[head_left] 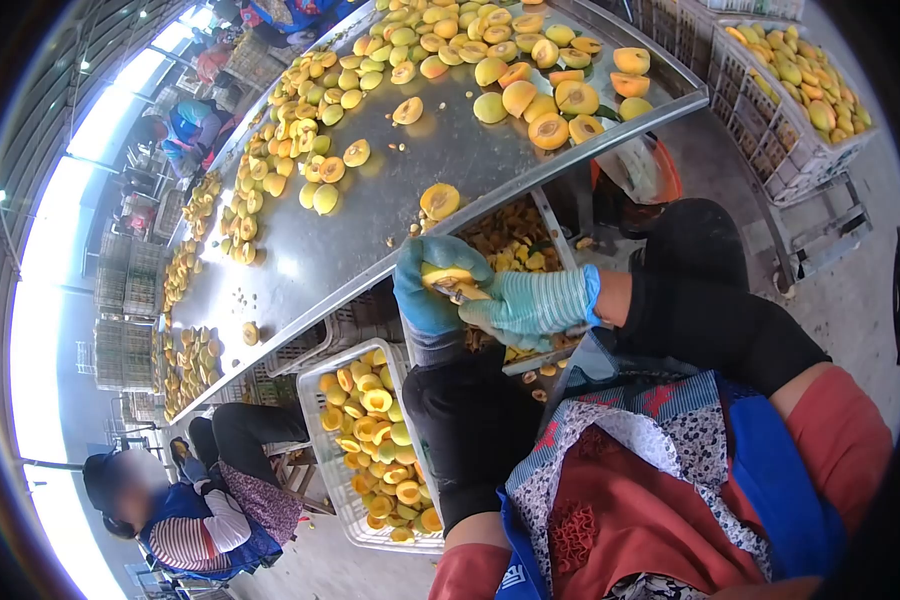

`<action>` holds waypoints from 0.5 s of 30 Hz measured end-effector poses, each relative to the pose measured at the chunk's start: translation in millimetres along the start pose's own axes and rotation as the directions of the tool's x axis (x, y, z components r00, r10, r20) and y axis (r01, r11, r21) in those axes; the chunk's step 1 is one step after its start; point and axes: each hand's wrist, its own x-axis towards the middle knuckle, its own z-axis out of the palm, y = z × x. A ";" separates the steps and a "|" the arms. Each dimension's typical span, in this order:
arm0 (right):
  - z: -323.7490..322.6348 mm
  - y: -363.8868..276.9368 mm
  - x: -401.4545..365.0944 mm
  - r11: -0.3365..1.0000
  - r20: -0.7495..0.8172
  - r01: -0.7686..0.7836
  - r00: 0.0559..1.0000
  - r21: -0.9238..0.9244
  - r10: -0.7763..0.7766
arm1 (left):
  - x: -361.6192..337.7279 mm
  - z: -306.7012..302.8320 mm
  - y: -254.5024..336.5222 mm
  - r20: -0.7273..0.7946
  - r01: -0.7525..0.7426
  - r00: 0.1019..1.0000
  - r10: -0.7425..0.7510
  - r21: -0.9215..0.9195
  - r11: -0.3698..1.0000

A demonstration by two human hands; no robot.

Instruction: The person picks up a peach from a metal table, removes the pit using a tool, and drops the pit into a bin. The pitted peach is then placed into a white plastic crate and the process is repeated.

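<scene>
My left hand (pixel 432 284), in a blue-green glove, is closed around a yellow peach half (pixel 448 274), its cut face turned up. My right hand (pixel 530 305), in a striped green glove, is closed right against the fruit. Its fingertips meet the cut face, and whatever they grip is too small to make out. Just beyond my hands, another peach half (pixel 439 201) lies on the metal table (pixel 370 225) near its edge. Beneath my hands is a bin of peach scraps and pits (pixel 515 235).
A white crate (pixel 315 440) of peach halves stands at lower left. Another crate (pixel 770 130) of peaches is at upper right, near an orange bucket (pixel 667 170). Many peach halves (pixel 400 50) cover the far tabletop. A seated person (pixel 205 515) is at left.
</scene>
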 end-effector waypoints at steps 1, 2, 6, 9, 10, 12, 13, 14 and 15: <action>-1.6 -5.8 -4.3 0.998 -0.035 -0.043 0.999 -0.055 0.041 | 0.6 -1.6 -0.6 -0.012 -0.010 1.000 0.011 0.069 0.998; -2.0 -10.5 -7.4 0.990 -0.072 -0.087 0.994 -0.109 0.079 | 1.9 0.0 0.1 -0.023 -0.019 0.999 0.022 0.137 0.990; -6.2 -3.4 -7.6 0.903 0.208 -0.219 0.967 0.370 0.149 | 2.5 14.8 2.9 -0.125 0.030 0.992 -0.031 -0.009 1.000; 4.3 6.6 3.8 0.889 0.137 -0.166 0.984 0.427 0.118 | 0.2 15.0 -1.6 -0.210 -0.005 0.977 -0.037 -0.199 0.980; 6.0 6.1 4.5 0.967 0.012 -0.070 0.998 0.246 0.069 | 0.8 11.5 -4.5 -0.226 -0.007 0.973 -0.039 -0.200 0.980; 10.3 5.9 4.3 0.997 -0.176 0.060 0.982 -0.038 -0.066 | 1.3 14.7 -6.6 -0.243 -0.019 0.969 -0.031 -0.198 0.980; 8.7 14.4 10.1 0.964 -0.235 0.170 0.948 -0.202 -0.216 | 2.0 17.8 -6.8 -0.261 -0.042 0.965 -0.007 -0.182 0.982; 5.4 30.7 21.8 0.894 -0.265 0.259 0.892 -0.366 -0.367 | 1.9 20.7 -6.9 -0.280 -0.065 0.960 0.016 -0.167 0.984; 3.9 37.1 28.6 0.788 -0.267 0.325 0.815 -0.523 -0.514 | 2.0 21.7 -6.6 -0.297 -0.089 0.954 0.041 -0.150 0.985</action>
